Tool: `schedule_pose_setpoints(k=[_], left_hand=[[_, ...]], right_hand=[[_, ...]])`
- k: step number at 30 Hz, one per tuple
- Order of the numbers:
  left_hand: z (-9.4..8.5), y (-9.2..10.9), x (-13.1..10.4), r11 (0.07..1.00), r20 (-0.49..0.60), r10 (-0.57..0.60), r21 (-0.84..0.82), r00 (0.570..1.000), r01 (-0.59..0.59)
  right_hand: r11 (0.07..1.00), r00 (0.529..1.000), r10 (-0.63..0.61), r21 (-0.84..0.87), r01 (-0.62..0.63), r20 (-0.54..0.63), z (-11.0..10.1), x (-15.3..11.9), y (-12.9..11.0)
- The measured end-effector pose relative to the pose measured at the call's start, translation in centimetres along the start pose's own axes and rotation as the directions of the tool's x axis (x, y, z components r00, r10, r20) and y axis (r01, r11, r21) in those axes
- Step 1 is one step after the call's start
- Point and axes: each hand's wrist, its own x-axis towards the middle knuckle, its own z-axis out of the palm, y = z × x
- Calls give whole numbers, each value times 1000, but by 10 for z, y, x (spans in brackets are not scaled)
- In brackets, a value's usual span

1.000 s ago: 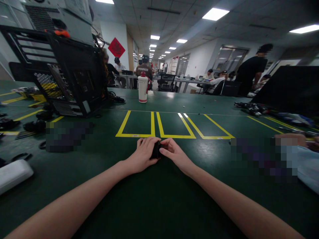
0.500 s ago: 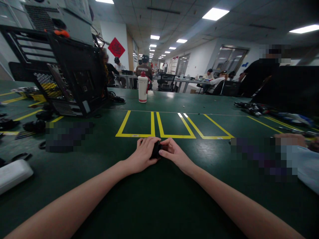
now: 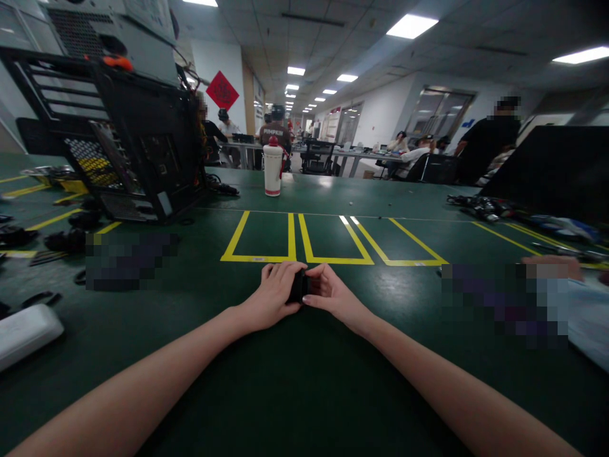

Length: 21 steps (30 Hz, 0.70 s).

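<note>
A small black object (image 3: pixel 297 287) stands on the green table (image 3: pixel 304 381) in front of me, between my two hands. My left hand (image 3: pixel 270 297) wraps round its left side, with fingers over the top and thumb low in front. My right hand (image 3: pixel 333 295) grips its right edge, thumb in front and fingers behind. Much of the object is hidden by the fingers, and its details are too dark to make out. Just beyond the hands lie yellow tape outlines (image 3: pixel 339 261).
An open black computer case (image 3: pixel 157 152) stands at the left. Farther back is a white cup (image 3: pixel 273 168) with a red lid. A white object (image 3: pixel 28 333) lies at the left edge. At the right, a person's sleeve (image 3: pixel 587 317) rests near cables (image 3: pixel 485 206).
My right thumb has moved slightly down along the black object. Both hands stay in place otherwise. In the right background, a standing person has shifted left and lower.
</note>
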Motion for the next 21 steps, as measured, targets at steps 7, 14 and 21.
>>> schedule_pose_setpoints(k=[7,14,21], left_hand=[[-1,1,0,1000,-7,8,1,1000,-8],[-1,1,0,1000,-4,5,4,1000,-5],[-1,1,0,1000,-5,0,7,1000,0]], right_hand=[[996,995,-3,-84,-6,-103,2,1,1],[999,999,34,-25,-34,-33,-1,1,0],[999,998,-3,-33,1,-67,1,2,3]])
